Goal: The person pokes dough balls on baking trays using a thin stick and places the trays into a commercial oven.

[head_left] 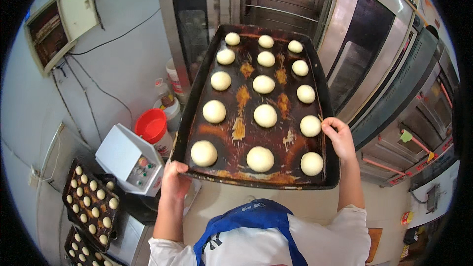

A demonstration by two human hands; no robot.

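Observation:
A dark, worn baking tray [236,172] with several pale round dough balls set apart in three columns tilts out before me. My left hand [176,180] grips its near left corner, thumb over the rim and the other fingers mostly hidden beneath. At the right rim my right hand [340,139] is closed in a pinch, fingertips right beside a dough ball [310,126]. Something thin and small seems to show at those fingertips, too fine to name. Brown, flaky patches mark the tray's bottom between the balls.
Beyond the tray stands an open metal cabinet [286,7] with rack rails. Ovens [394,140] line the right. At lower left, more dough trays [91,202] sit near a white box [129,160] and a red basin [151,124]. A jug [165,93] and buckets stand behind.

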